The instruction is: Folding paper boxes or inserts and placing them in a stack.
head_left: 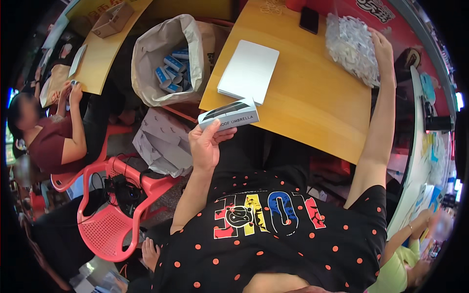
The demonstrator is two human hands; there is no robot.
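While the left hand (205, 145) pinches a folded card sleeve (229, 118) near its lower edge, with the thumb on the near face and the fingers behind, the right hand (382, 48) is out at the far right side of a clear bag of small white pieces (351, 46). The sleeve is held in the air just off the near edge of the yellow table (312, 93), its printed face toward the person; a light grip probably suits it, since a hard squeeze could crease the card. The right hand's fingers are bent and close together at the bag's edge; whether they grip the plastic or one of the pieces, I cannot tell.

Flat on the table, between sleeve and bag, lies a neat stack of white cards (249, 71), near the table's left edge, likely to be within easy reach of the left hand. A dark phone (309, 20) lies at the far side, beside the bag, perhaps to be out of the way. Just left of the table, an open sack (140, 73) stands with its mouth upward, which seems to make dropping things in easy; blue-and-white sleeves (174, 63) lie loosely inside.
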